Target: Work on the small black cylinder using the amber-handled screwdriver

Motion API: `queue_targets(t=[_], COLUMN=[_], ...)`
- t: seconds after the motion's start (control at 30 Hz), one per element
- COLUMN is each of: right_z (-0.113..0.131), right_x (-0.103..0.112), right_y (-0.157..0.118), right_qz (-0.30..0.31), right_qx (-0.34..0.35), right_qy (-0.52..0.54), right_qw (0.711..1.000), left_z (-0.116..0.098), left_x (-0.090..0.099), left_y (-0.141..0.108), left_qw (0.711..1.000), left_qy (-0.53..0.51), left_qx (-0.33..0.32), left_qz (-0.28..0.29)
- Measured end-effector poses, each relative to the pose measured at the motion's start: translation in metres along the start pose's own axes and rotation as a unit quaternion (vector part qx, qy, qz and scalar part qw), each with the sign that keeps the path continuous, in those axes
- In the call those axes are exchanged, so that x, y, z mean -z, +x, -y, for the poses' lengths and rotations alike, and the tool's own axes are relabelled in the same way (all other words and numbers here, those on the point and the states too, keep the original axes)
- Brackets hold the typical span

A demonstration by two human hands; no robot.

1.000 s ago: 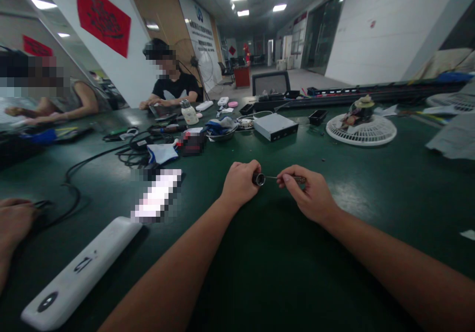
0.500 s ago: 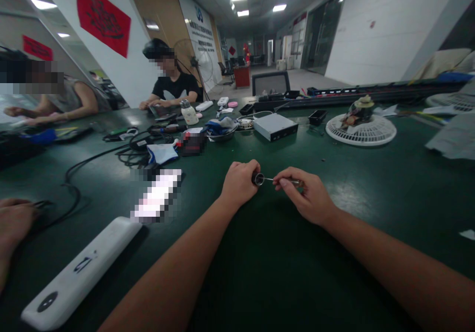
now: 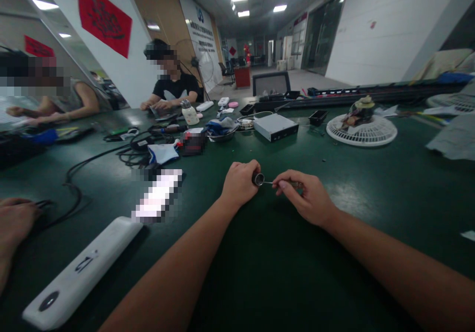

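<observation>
Near the middle of the dark green table [image 3: 252, 253], my left hand [image 3: 240, 183] is closed around a small dark round part [image 3: 259, 179] with a metallic rim, its open end facing right. My right hand [image 3: 306, 196] pinches the handle of a thin screwdriver [image 3: 297, 184]. The thin metal shaft points left, its end at the rim of the round part; whether it touches inside is too small to tell.
Left are a long white device [image 3: 83, 272], a lit phone [image 3: 159, 196], black cables [image 3: 76, 186] and another person's hand [image 3: 17, 220]. Beyond lie a silver disc drive [image 3: 275, 125], a white fan grille [image 3: 361, 131] and a bottle [image 3: 189, 113]. Two people sit across at the left.
The screwdriver's handle has tilted slightly in my right hand, and its shaft sits a little lower against the rim. My left hand holds the round part as before.
</observation>
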State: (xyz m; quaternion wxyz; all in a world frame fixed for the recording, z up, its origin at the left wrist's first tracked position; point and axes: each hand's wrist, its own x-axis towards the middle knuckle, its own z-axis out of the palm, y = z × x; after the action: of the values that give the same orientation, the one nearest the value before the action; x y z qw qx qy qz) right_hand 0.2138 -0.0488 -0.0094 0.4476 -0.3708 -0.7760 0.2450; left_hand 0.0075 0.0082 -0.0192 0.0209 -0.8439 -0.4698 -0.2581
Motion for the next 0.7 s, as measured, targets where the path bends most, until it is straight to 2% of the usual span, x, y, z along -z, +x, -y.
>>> queue_targets(t=[0.2, 0.37, 0.43, 0.57, 0.63, 0.7], right_z=[-0.0031, -0.0003, -0.0008, -0.0025, -0.0019, -0.001], right_x=[0.0002, 0.0012, 0.0007, -0.0003, -0.0003, -0.0001], right_y=[0.0002, 0.0, -0.0003, -0.0004, -0.0003, -0.0003], right_qz=[-0.061, 0.001, -0.005, -0.062, -0.055, -0.022], right_qx=[-0.024, 0.001, -0.003, -0.019, -0.014, -0.005], right_qy=[-0.013, 0.002, -0.007, -0.025, -0.012, 0.006], right_qw=[0.998, 1.0, 1.0, 0.998, 0.998, 1.0], left_z=[-0.0001, -0.0004, -0.0005, -0.0004, -0.0005, -0.0009], left_x=[-0.0014, -0.0011, -0.0013, -0.0014, -0.0011, -0.0004], left_y=[-0.0001, -0.0002, -0.0002, 0.0001, 0.0004, 0.0006], left_qw=[1.0, 1.0, 1.0, 1.0, 1.0, 1.0], left_qy=[-0.001, 0.002, 0.001, -0.003, -0.001, 0.002], left_qx=[-0.004, 0.0, -0.002, -0.006, 0.0, 0.005], left_qz=[0.0, -0.003, -0.004, -0.003, -0.001, 0.003])
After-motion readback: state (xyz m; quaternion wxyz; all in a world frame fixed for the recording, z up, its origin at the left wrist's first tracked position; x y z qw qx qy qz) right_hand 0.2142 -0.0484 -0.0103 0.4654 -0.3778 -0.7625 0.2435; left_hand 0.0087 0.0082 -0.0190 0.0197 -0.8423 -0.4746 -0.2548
